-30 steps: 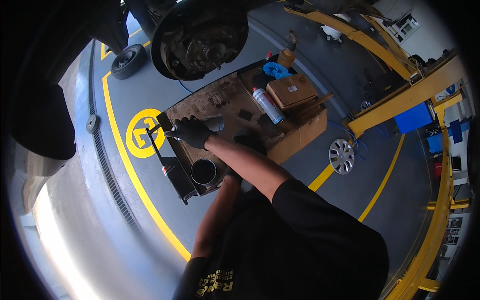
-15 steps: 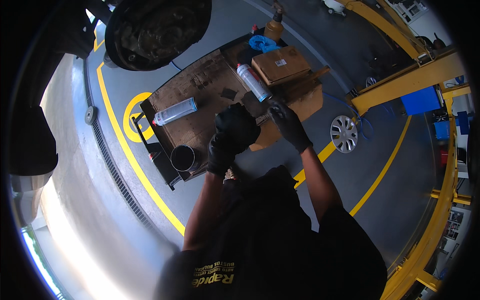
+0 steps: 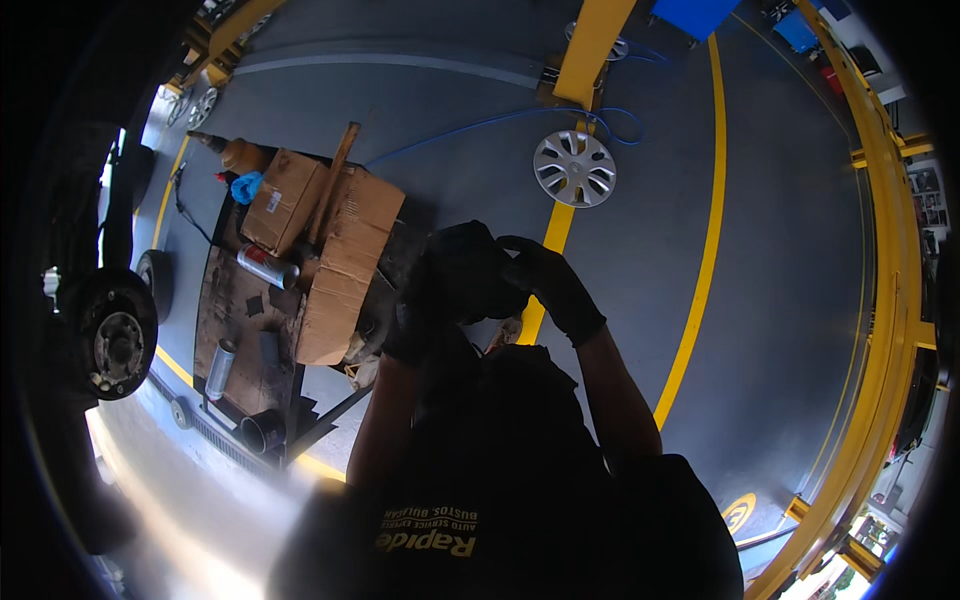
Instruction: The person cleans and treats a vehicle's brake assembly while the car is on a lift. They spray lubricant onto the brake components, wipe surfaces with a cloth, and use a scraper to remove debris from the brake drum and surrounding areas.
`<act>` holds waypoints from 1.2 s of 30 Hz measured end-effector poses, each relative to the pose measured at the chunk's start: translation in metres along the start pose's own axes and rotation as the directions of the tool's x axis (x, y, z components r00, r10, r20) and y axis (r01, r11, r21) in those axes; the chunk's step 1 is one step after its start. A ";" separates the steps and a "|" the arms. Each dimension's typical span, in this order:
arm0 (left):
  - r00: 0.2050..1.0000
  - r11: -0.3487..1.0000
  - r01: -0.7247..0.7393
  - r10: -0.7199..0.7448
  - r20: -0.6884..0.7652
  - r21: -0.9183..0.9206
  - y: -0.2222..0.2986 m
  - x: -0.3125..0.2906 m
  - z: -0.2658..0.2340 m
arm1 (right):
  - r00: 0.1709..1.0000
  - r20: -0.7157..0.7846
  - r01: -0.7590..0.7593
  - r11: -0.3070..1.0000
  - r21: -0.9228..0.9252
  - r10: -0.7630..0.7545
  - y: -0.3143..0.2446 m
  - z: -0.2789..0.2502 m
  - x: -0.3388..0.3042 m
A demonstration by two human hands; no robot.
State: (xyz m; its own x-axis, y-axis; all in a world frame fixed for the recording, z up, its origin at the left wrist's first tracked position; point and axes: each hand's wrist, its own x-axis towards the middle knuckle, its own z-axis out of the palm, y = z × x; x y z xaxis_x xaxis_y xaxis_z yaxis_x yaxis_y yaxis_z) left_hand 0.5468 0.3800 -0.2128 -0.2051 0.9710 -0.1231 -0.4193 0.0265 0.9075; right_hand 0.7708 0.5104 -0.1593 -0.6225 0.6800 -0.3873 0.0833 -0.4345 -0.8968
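Observation:
Both hands wear black gloves. My left hand (image 3: pixel 408 328) is closed on the lower left side of a bulky black object (image 3: pixel 468 268), held up in front of my chest. Its surface is too dark to show what kind of thing it is. From the right, my right hand (image 3: pixel 558 290) reaches to the same object with bent fingers at its edge; the fingertips blend into the dark shape. Left of the hands stands a cart covered with stained cardboard (image 3: pixel 335 290). On it lie two spray cans (image 3: pixel 268 267), and a dark cup (image 3: pixel 263 430) sits at its near corner.
A cardboard box (image 3: pixel 285 203), a blue cloth (image 3: pixel 246 188) and an amber bottle (image 3: pixel 243 156) crowd the cart's far end. A wheel hub (image 3: pixel 122 345) hangs at the left. A silver hubcap (image 3: pixel 575 168) lies on the floor near a yellow lift post (image 3: pixel 592 55) and a blue hose (image 3: pixel 470 124).
My view and body have turned right, so the cart now sits farther left. My right hand has come from beside the cart's spray can to the black object, which stays in my left hand.

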 end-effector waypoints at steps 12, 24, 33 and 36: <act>0.691 0.499 0.723 -0.507 0.516 -0.477 -0.092 0.268 0.299 | 0.728 -0.016 0.195 0.230 -0.954 -0.685 -0.026 -0.256 -0.004; 0.372 0.378 0.875 -0.129 0.919 -0.302 -0.167 0.525 0.570 | 0.671 -0.329 0.055 0.488 -0.871 -0.664 -0.224 -0.620 0.031; 0.568 0.950 0.258 -0.297 0.768 0.176 -0.254 0.732 0.823 | 0.482 -0.633 0.179 0.775 -0.606 -0.606 -0.263 -0.917 0.054; 0.620 0.934 0.340 -0.311 0.720 0.111 -0.268 0.805 0.905 | 0.530 -0.639 0.365 0.831 -0.420 -0.557 -0.293 -1.012 0.097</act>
State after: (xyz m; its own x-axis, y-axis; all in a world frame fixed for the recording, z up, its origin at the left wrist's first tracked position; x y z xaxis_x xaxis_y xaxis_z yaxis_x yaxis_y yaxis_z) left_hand 1.2948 1.3702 -0.1920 0.6405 0.7649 -0.0692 -0.3629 0.3808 0.8504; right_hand 1.4734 1.3013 -0.1510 0.1210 0.9802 0.1570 0.1690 0.1355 -0.9763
